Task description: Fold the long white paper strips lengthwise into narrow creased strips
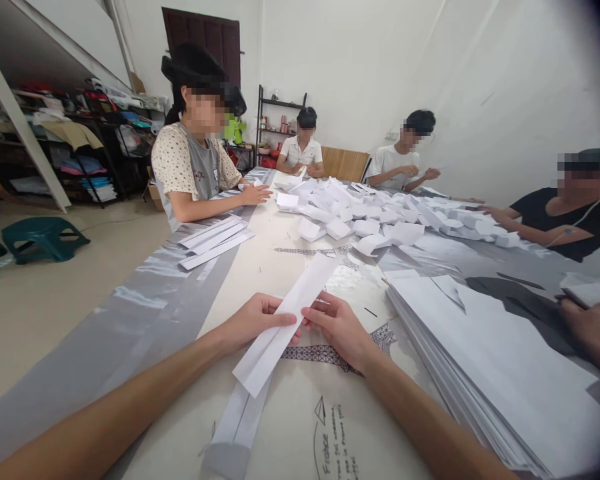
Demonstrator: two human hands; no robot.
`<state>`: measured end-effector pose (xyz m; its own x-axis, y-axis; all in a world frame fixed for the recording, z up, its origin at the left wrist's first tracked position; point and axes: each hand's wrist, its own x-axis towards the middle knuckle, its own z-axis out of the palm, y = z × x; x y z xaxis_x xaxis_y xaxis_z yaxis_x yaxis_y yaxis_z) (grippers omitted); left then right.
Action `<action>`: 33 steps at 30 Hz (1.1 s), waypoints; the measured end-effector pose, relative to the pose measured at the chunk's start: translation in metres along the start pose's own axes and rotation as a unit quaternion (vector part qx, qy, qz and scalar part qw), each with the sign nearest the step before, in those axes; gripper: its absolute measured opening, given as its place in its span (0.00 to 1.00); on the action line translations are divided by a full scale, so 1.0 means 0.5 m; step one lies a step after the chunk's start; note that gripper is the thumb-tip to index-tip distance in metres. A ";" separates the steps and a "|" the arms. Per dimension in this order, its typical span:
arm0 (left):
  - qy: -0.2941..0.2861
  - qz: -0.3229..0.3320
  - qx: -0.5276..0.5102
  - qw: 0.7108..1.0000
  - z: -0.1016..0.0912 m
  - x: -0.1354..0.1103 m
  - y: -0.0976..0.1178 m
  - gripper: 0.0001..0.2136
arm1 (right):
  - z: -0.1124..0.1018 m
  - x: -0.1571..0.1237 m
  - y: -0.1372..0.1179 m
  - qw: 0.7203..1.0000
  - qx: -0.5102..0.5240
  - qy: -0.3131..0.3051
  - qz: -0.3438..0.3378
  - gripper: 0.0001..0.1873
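A long folded strip of white paper (287, 327) slants across the middle of the view, held just above the table between both hands. My left hand (263, 323) grips its left edge, thumb on top and fingers underneath. On the other side my right hand (337, 323) pinches the right edge, with its thumb on the paper and some fingers hidden beneath. Under the near end of the strip, another folded paper strip (237, 423) lies on the printed tablecloth (280, 407).
To the right stands a thick stack of white sheets (500, 360). A big heap of folded paper pieces (365, 213) covers the far table. Several folded strips (215, 240) lie at left, near a seated person (200, 160). Other people sit around the table; a green stool (43, 237) is on the floor.
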<state>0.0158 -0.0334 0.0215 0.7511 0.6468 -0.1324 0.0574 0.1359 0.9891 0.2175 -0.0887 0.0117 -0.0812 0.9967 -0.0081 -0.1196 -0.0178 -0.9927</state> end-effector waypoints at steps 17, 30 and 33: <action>0.054 0.037 0.086 0.994 0.021 0.002 -0.011 0.12 | 0.013 -0.001 -0.007 0.986 -0.099 0.089 -0.095 0.13; 0.039 -0.010 0.006 0.999 0.018 0.001 0.000 0.16 | 0.012 -0.002 -0.008 0.987 -0.092 0.077 -0.105 0.14; 0.029 -0.003 0.013 0.999 0.021 0.000 0.002 0.17 | 0.015 -0.003 -0.009 0.987 -0.089 0.084 -0.108 0.13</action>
<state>0.0229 -0.0410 0.0233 0.7109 0.6889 -0.1416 0.0803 0.1205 0.9895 0.2109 -0.0905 0.0169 0.0940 0.9752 0.2005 0.0613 0.1953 -0.9788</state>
